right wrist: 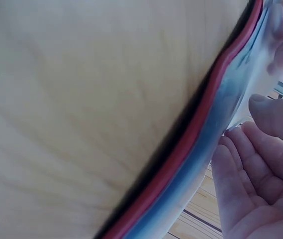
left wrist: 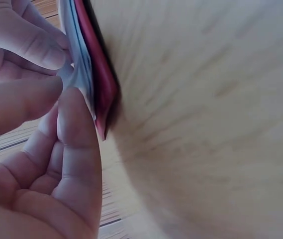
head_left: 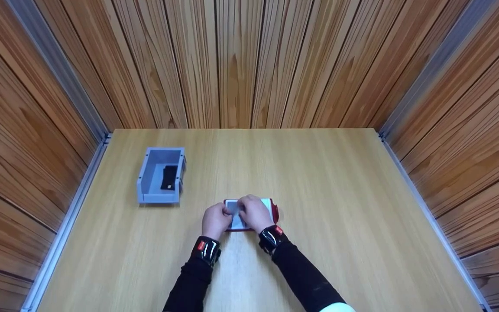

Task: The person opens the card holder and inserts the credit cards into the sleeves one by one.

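A small red-edged booklet (head_left: 237, 222) with pale blue, glossy leaves lies on the table in front of me. A red flap (head_left: 275, 213) sticks out at its right end. My left hand (head_left: 215, 220) is at the booklet's left part, thumb and forefinger pinching a thin pale leaf (left wrist: 67, 74). Over the middle, my right hand (head_left: 256, 212) pinches the leaves too, its thumb and fingers meeting at their edge in the right wrist view. Both wrist views show the red cover (right wrist: 201, 119) below the layered leaves. The backs of my hands hide part of the booklet from above.
To the left and farther back stands a blue-grey open-front bin (head_left: 158, 198) with a black flat item (head_left: 169, 177) inside. Wooden plank walls (head_left: 236, 65) with metal corner rails (head_left: 65, 225) surround the light wood table (head_left: 340, 195).
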Demonstrator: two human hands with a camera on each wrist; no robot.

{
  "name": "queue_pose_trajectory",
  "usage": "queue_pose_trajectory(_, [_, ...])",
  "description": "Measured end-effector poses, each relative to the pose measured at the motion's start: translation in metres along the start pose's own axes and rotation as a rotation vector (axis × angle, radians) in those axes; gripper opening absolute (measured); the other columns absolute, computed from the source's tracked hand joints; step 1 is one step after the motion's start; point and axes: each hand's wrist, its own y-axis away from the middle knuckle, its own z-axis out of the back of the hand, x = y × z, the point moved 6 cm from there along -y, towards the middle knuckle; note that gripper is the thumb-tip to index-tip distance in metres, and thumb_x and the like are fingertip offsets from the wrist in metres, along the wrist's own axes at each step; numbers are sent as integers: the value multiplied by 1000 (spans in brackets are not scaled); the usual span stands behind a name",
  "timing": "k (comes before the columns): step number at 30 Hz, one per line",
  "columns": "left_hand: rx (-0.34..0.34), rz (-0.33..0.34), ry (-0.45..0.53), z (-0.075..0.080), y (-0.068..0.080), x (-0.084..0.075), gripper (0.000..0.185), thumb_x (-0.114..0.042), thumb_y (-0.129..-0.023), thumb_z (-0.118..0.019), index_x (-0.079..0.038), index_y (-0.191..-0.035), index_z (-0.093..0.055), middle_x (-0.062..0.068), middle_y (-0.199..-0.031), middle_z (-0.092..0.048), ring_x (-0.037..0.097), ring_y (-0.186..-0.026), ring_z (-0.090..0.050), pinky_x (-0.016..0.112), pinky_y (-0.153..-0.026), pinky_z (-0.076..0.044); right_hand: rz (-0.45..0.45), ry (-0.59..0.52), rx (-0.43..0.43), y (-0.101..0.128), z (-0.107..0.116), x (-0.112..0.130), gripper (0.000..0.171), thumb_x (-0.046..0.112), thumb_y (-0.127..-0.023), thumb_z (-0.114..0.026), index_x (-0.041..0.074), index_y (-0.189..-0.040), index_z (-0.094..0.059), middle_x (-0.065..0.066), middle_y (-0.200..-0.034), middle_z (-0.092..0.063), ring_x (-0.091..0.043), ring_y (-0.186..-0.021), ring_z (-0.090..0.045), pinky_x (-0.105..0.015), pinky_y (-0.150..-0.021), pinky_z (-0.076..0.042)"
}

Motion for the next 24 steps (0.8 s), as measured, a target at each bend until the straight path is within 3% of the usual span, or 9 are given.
queue_pose_trajectory(8, [-29,25,-1,-1,-2,5,12,2,-73,-70,-6,-70,-61,6,-74,-65,26,-70,-60,41,-65,-49,16,3,-3,1,1,0,20,6,-82,-75,2,-101,-69,-8,-92,-64,-25,-89,-62,-38,-82,-51])
queue_pose_trajectory(16, [-14,64,-15,-3,-3,6,13,3,-73,-69,-6,-71,-61,5,-74,-63,26,-72,-59,40,-67,-48,-27,-25,25,0,1,-3,26,7,-85,-74,1,-110,-68,-11,-102,-66,-28,-98,-63,-40,-90,-50])
queue_pose_trajectory(24, [2,88,-12,-4,-4,7,14,3,-73,-69,-8,-71,-60,5,-73,-62,26,-71,-58,40,-66,-47,-3,-61,-26,3,10,-3,30,6,-85,-74,0,-114,-67,-13,-105,-66,-30,-100,-63,-42,-90,-50])
